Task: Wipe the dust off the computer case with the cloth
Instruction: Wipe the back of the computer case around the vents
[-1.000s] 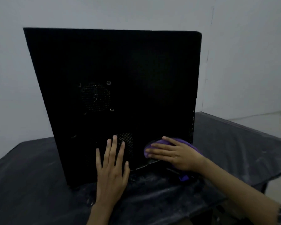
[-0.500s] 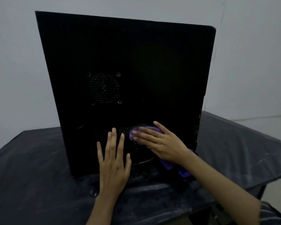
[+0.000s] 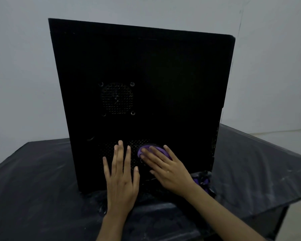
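From the head camera, the big black metal computer case (image 3: 141, 94) stands upright on the dark, dusty surface (image 3: 33, 180), with its wide side facing the person. The left hand (image 3: 121, 178) lies flat on that side with straight fingers, probably to stop the case from sliding. The right hand (image 3: 165, 168) presses the small purple cloth (image 3: 146, 150) against the low vent holes with flat fingers, so the cloth can rub the dust off.
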